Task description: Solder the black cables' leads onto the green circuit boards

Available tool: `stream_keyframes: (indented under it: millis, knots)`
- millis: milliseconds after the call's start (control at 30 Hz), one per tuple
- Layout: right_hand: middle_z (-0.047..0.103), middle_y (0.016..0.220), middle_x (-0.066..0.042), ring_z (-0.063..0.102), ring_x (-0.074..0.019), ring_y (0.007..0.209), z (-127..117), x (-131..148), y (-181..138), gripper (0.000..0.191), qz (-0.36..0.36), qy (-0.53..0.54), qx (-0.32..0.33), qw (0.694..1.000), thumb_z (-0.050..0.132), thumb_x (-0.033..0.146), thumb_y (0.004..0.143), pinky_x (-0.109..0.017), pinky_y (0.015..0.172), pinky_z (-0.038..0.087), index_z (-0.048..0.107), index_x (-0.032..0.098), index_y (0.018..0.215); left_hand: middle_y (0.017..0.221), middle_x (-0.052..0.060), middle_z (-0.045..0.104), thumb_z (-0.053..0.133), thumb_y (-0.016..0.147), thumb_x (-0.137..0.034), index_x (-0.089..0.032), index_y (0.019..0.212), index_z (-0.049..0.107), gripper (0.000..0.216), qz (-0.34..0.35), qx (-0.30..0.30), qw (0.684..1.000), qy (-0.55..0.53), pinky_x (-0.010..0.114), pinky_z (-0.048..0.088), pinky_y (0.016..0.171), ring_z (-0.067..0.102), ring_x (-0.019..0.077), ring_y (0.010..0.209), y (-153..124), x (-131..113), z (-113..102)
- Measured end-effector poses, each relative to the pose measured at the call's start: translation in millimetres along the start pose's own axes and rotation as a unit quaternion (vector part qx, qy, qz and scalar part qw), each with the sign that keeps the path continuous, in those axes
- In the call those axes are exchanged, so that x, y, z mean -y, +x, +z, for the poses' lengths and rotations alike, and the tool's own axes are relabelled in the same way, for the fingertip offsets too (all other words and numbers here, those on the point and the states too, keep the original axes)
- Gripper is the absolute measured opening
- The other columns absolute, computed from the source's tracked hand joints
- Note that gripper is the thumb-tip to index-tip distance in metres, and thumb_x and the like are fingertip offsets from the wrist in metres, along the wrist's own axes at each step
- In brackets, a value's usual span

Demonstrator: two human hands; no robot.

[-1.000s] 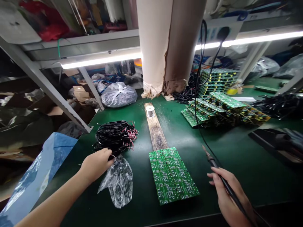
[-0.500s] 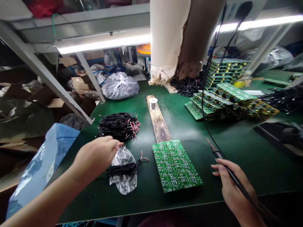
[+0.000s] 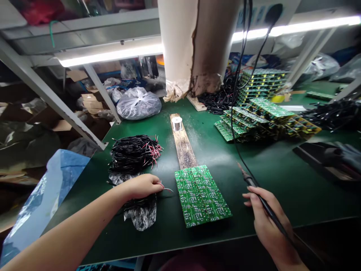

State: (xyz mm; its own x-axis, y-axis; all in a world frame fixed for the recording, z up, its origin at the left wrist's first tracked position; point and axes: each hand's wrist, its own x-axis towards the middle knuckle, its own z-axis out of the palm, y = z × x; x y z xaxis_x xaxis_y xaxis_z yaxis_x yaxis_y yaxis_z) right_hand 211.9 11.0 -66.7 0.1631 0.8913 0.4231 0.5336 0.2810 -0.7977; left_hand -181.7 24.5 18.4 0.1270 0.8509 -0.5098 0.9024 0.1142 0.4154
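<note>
Now the left hand (image 3: 146, 186) is pinching thin red-and-white wires (image 3: 167, 189) near their tips, just beside the circuit board (image 3: 202, 195); likely light and limp, they are needing that close hold. The right hand (image 3: 267, 222) is gripping a soldering iron (image 3: 267, 209).

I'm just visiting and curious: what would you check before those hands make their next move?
1. Soldering iron held: ok, in the right hand.
2. Iron's tip off the board: ok, it is apart, to the board's right.
3. Tip hot: cannot tell; nothing in the picture shows it.
4. Wires gripped: ok, the left hand pinches them, with red and white wire ends poking out.
5. Wire ends at the board: not ok yet; there is a gap.
6. Spool standing: ok, upright on the wooden strip.
</note>
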Motion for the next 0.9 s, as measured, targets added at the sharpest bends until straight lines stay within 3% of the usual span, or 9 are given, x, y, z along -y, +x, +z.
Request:
stream_keyframes:
  millis: [167, 367, 433, 533, 600, 733, 800, 900]
  knots:
    - [0.071, 0.112, -0.006, 0.073, -0.0193, 0.086, -1, -1, 0, 0.025, -0.003, 0.009, 0.004, 1.0, 0.056, 0.039, 0.101, -0.035, 0.075, 0.062, 0.067, 0.024, 0.117, 0.074, 0.001, 0.068, 0.046, 0.092, -0.057, -0.022, 0.075, 0.059, 0.041, 0.006, -0.045, 0.997, -0.057, 0.029, 0.041, 0.066, 0.062, 0.0195, 0.072, -7, 0, 6]
    - [0.07, 0.115, -0.006, 0.072, -0.0187, 0.087, -2, -1, -1, 0.025, -0.005, 0.007, 0.007, 1.0, 0.057, 0.038, 0.1, -0.034, 0.076, 0.062, 0.067, 0.025, 0.119, 0.081, 0.002, 0.069, 0.029, 0.099, -0.06, -0.023, 0.097, 0.057, 0.046, 0.003, -0.116, 0.985, -0.129, 0.029, 0.048, 0.066, 0.065, 0.0191, 0.071, -23, 6, -9]
    - [0.07, 0.113, -0.006, 0.072, -0.0182, 0.087, -1, 0, -1, 0.024, -0.005, 0.006, 0.011, 1.0, 0.057, 0.038, 0.1, -0.033, 0.076, 0.062, 0.067, 0.025, 0.118, 0.09, 0.003, 0.069, 0.031, 0.1, -0.058, -0.023, 0.102, 0.057, 0.044, -0.008, -0.185, 0.976, -0.11, 0.031, 0.049, 0.074, 0.066, 0.0205, 0.08, -29, 8, -20]
    - [0.071, 0.113, -0.005, 0.072, -0.0179, 0.086, 0, 1, 0, 0.023, -0.006, 0.0, 0.015, 1.0, 0.057, 0.038, 0.1, -0.033, 0.077, 0.062, 0.067, 0.025, 0.117, 0.11, 0.006, 0.068, 0.035, 0.102, -0.044, -0.024, 0.108, 0.06, 0.033, 0.001, -0.294, 0.956, 0.02, 0.036, 0.046, 0.09, 0.063, 0.0244, 0.102, -34, 4, -22]
    - [0.071, 0.114, -0.005, 0.072, -0.0181, 0.087, 1, 2, 0, 0.024, -0.006, -0.005, 0.013, 1.0, 0.057, 0.038, 0.1, -0.033, 0.078, 0.062, 0.067, 0.025, 0.117, 0.113, 0.008, 0.067, 0.036, 0.101, -0.035, -0.022, 0.111, 0.062, 0.03, 0.023, -0.28, 0.954, 0.107, 0.038, 0.046, 0.09, 0.063, 0.0255, 0.103, -31, -4, -6]
    - [0.071, 0.111, -0.006, 0.072, -0.019, 0.086, 2, 3, 1, 0.025, -0.004, -0.021, 0.009, 1.0, 0.057, 0.039, 0.1, -0.033, 0.076, 0.062, 0.067, 0.024, 0.117, 0.096, 0.006, 0.069, 0.056, 0.092, -0.03, -0.021, 0.097, 0.065, 0.013, 0.067, -0.183, 0.972, 0.134, 0.036, 0.048, 0.079, 0.065, 0.0247, 0.089, -18, -21, 39]
    - [0.072, 0.109, -0.005, 0.072, -0.019, 0.085, 1, 3, 1, 0.026, -0.003, -0.028, 0.011, 1.0, 0.056, 0.04, 0.1, -0.033, 0.076, 0.062, 0.067, 0.024, 0.117, 0.091, 0.007, 0.066, 0.054, 0.092, -0.025, -0.02, 0.09, 0.063, 0.011, 0.069, -0.177, 0.972, 0.135, 0.037, 0.048, 0.076, 0.064, 0.0256, 0.085, -14, -24, 52]
    - [0.072, 0.109, -0.005, 0.072, -0.0188, 0.082, 1, 2, 1, 0.027, -0.001, -0.037, 0.016, 0.999, 0.056, 0.042, 0.1, -0.035, 0.077, 0.061, 0.067, 0.025, 0.117, 0.091, 0.01, 0.062, 0.042, 0.097, -0.025, -0.019, 0.087, 0.06, 0.022, 0.07, -0.192, 0.972, 0.118, 0.042, 0.046, 0.08, 0.06, 0.0273, 0.087, -17, -25, 55]
